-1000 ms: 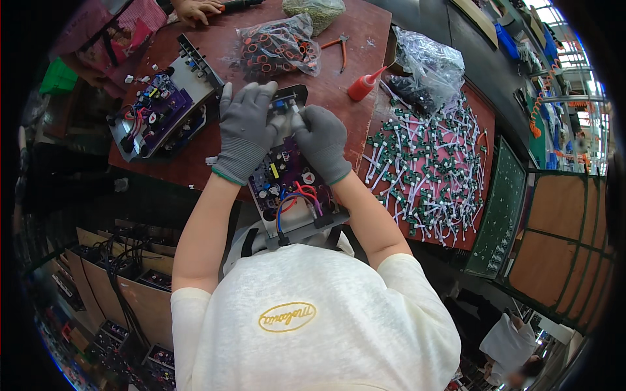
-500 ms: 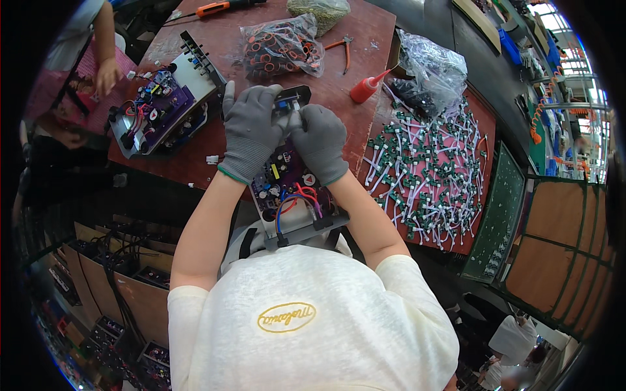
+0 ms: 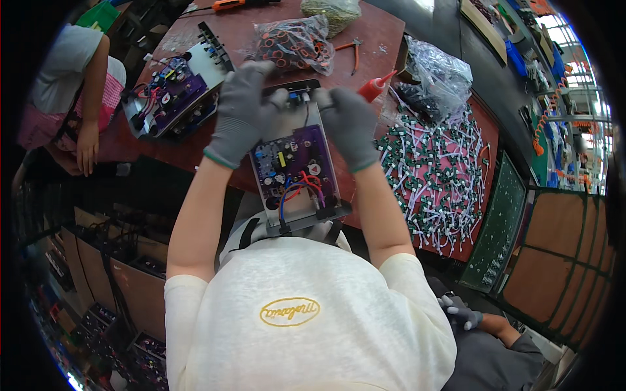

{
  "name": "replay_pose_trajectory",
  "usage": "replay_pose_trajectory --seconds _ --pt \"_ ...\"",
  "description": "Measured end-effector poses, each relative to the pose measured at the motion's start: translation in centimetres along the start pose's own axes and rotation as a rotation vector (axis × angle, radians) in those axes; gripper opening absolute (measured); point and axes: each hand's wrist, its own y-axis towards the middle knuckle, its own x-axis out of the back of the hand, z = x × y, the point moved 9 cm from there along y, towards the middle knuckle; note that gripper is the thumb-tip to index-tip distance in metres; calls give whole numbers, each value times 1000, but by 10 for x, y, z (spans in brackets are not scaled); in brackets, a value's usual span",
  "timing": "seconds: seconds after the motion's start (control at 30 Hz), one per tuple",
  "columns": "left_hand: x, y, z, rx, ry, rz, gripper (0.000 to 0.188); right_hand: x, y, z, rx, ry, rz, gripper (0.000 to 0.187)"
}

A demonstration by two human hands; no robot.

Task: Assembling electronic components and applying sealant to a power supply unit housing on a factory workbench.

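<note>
In front of me, a metal chassis [image 3: 329, 171] rests tilted at the table's near edge. A purple circuit board [image 3: 298, 144] is fixed in it, with red, blue and purple wires at its near end. A white plug [image 3: 305, 97] on a dark cable sits at the small blue parts of the far panel. My left hand [image 3: 246, 112], in a grey glove, is over the chassis's far left corner, thumb apart from the fingers, nothing visible in it. My gloved right hand [image 3: 349, 124] is at the far right corner; motion blurs its fingers, so its grip is unclear.
A second chassis [image 3: 176, 98] stands left. Beyond lie a bag of black-and-orange rings [image 3: 293, 47], orange-handled pliers [image 3: 356, 55] and a red bottle [image 3: 373, 89]. Right are many small green boards with white cables [image 3: 437, 176]. People are at left [image 3: 85, 98] and lower right [image 3: 495, 352].
My hands have moved apart from the white plug, left hand leftward and right hand rightward, uncovering the far panel and more of the board. A person with a gloved hand has appeared at lower right.
</note>
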Motion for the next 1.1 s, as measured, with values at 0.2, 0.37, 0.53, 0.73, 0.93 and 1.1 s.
replay_pose_trajectory --seconds 0.2,0.37,0.53,0.73,0.93,1.1 --pt "32 -56 88 532 -636 169 42 25 -7 40 200 335 49 18" --pt "17 -142 94 847 -1005 287 57 -35 -34 93 486 221 416 14" --pt "13 -176 92 1015 -1114 330 61 -72 -49 126 679 108 535 16" --pt "16 -167 86 967 -1414 194 64 -83 -56 143 859 47 483 17" --pt "23 -148 94 835 -1305 59 44 -76 -23 69 -6 670 495 11" --pt "30 -115 81 678 -1034 22 34 -70 -34 33 -541 1105 422 15"
